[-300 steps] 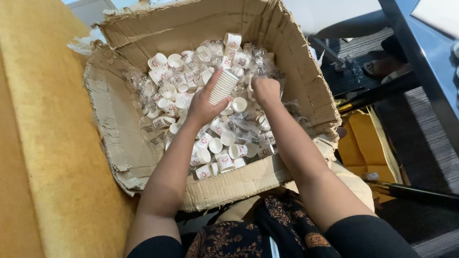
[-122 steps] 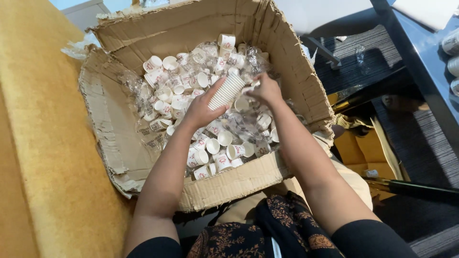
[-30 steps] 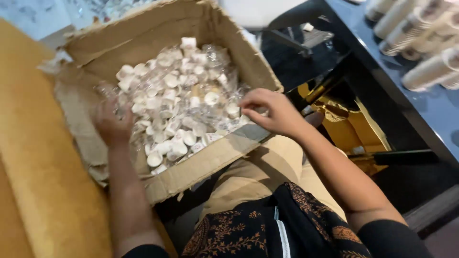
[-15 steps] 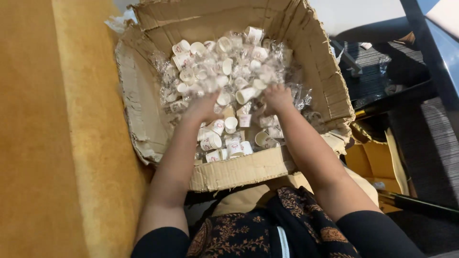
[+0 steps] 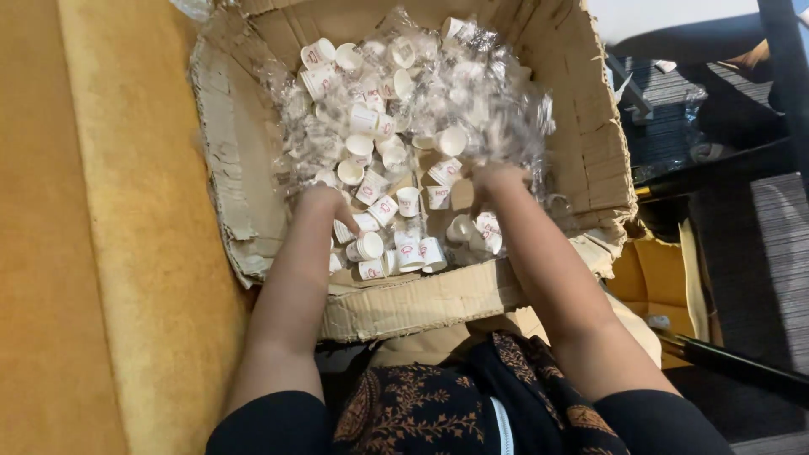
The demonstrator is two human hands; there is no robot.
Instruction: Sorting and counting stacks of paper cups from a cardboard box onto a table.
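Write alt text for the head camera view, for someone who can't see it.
Two bare hands reach into a torn cardboard box full of small white paper cups and crinkled clear plastic wrap; the left hand and right hand are buried among the cups. A mustard-yellow cushion lies beside the box.

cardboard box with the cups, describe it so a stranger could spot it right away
Beside the wide yellow surface, the cardboard box sits before the person, both hands reaching in. Unlike anything around it, it has torn, ragged walls and brims with small white paper cups and crinkled clear plastic.
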